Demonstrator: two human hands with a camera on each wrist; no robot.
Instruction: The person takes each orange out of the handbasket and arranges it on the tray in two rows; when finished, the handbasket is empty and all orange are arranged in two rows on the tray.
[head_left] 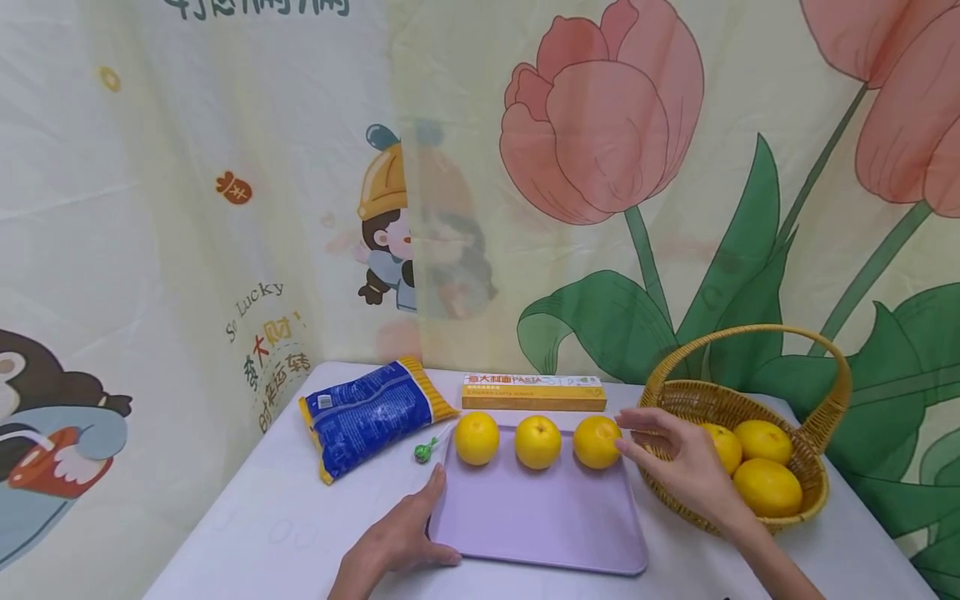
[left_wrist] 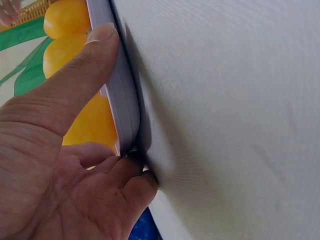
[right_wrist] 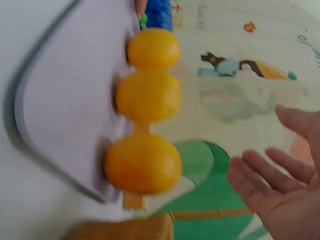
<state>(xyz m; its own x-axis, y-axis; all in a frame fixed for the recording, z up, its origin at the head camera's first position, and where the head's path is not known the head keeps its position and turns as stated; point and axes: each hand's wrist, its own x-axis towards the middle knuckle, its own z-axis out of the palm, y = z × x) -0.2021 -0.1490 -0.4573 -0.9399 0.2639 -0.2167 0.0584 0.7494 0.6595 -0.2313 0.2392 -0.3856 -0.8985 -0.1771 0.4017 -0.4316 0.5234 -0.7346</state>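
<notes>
A light purple tray [head_left: 536,521] lies on the table with three oranges in a row along its far side: a left orange [head_left: 477,438], a middle orange [head_left: 537,442] and a right orange [head_left: 597,442]. My left hand [head_left: 401,533] holds the tray's near left corner. In the left wrist view, its thumb [left_wrist: 95,60] lies along the rim and the other fingers curl at the corner, their tips partly hidden. My right hand [head_left: 686,462] hovers between the right orange and a wicker basket [head_left: 813,487]. The right wrist view shows its fingers [right_wrist: 265,172] apart, holding nothing.
Several more oranges [head_left: 767,487] sit in the basket, whose tall handle [head_left: 750,329] arches above it. Behind the tray lies a pasta box [head_left: 534,393]. To the left are a blue and yellow packet [head_left: 375,421] and a green-wrapped lollipop [head_left: 424,451]. A printed curtain [head_left: 450,167] hangs behind the table.
</notes>
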